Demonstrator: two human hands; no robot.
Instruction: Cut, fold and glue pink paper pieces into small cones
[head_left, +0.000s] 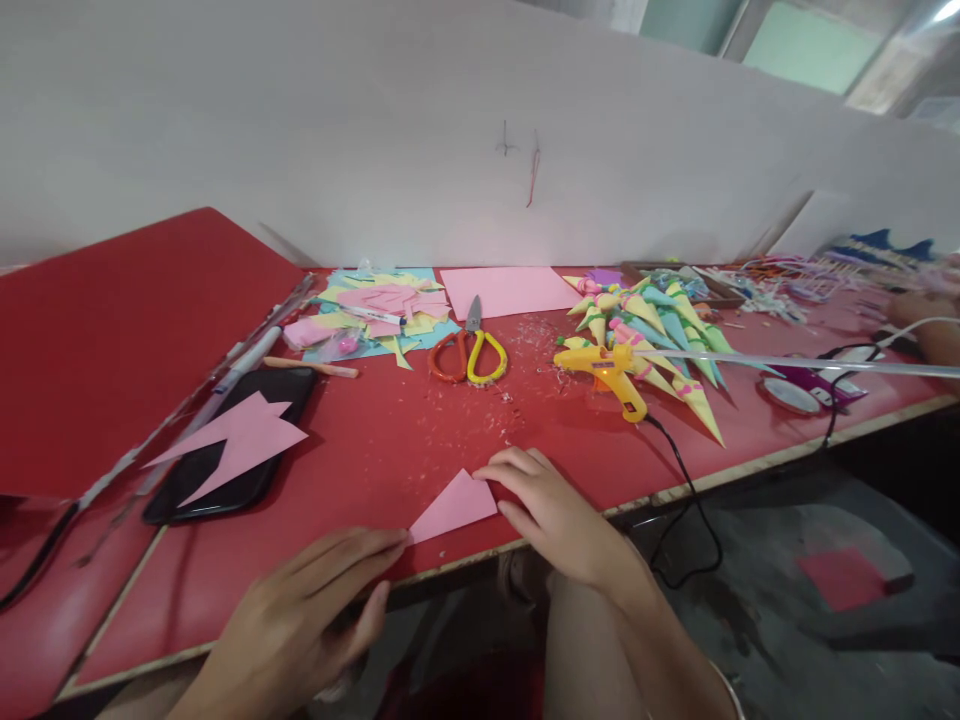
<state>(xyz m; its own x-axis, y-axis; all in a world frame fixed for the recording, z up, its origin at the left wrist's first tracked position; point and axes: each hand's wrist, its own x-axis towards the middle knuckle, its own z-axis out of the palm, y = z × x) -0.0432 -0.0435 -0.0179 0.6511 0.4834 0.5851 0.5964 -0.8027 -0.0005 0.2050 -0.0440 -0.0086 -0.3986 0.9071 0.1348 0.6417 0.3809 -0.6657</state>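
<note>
Red surface (pixel 375 440) spans the frame, left and right ends cut off. Red board (pixel 135 350), one, upper left, cut off at the left edge.

Two hands of the wearer, lower centre. Left hand (pixel 307 590): mostly open, fingers long and together, tips touching the left point of the folded pink paper (pixel 456 508); thumb apart, below. Right hand (pixel 555 520): half open, fingers loosely bent, index and thumb at the paper's right edge; cannot tell how firmly they press. The paper, one piece, lies just below frame centre, near the surface's front edge.

Paper cones (pixel 701 410), right of centre: a heap, well over five, overlapping, exact count not possible. One pink sheet (pixel 514 290), upper centre, partly covered by cones. One black flat object (pixel 296 390), left, beneath pink cutouts (pixel 259 450); one piece or two, unclear. Scraps (pixel 375 300), upper left of centre, too many to count.

One yellow glue gun (pixel 611 375), clear stick cut off at right edge. One pair of scissors (pixel 473 322), centre, one red handle, one yellow. Far right: another person's arm (pixel 934 325), blurred, cut off.
</note>
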